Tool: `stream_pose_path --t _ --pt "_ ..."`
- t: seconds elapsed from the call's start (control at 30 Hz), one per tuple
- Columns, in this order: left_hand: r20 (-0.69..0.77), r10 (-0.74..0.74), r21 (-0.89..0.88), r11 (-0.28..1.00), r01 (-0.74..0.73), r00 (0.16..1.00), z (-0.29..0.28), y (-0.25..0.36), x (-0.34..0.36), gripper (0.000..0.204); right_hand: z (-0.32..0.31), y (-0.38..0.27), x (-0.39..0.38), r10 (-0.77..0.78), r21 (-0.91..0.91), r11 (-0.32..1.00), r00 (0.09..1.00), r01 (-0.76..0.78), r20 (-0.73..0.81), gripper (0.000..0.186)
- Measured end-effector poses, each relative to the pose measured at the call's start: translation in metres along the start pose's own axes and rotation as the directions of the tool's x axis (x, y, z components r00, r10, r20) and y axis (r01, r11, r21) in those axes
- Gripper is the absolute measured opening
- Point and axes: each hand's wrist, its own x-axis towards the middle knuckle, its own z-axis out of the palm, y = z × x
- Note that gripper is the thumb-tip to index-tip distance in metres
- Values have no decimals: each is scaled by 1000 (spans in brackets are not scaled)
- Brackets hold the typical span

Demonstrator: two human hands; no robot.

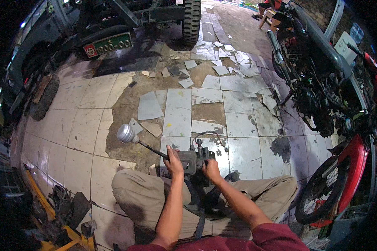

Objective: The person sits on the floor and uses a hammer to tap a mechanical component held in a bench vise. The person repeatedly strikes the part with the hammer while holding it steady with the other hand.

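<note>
Yellow metal stand (37, 190) at lower left; parked vehicle (151, 17) beyond; broken tile floor (80, 125), bare patches showing; left hand (174, 163) gripping metal mechanism (190, 160) above lap; right hand (211, 170) closed on its dark end; motorcycle (329, 50) at right.

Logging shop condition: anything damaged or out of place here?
Yes, the floor tiles: several are cracked or missing, baring brown ground, and loose tile pieces lie scattered toward the big tire. Odd beside the mostly intact tiles at left. Whether the held metal part is damaged, I can't tell.
</note>
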Motion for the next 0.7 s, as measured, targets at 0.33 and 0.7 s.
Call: stream_pose_path --t 0.33,0.7 --pt "-19 -16 -33 999 15 1000 -1 -4 5 54 10 12 4 118 21 993 993 -118 9 11" --pt "-4 26 -21 999 -26 1000 6 6 -3 54 3 1 5 68 49 996 995 -71 69 14"
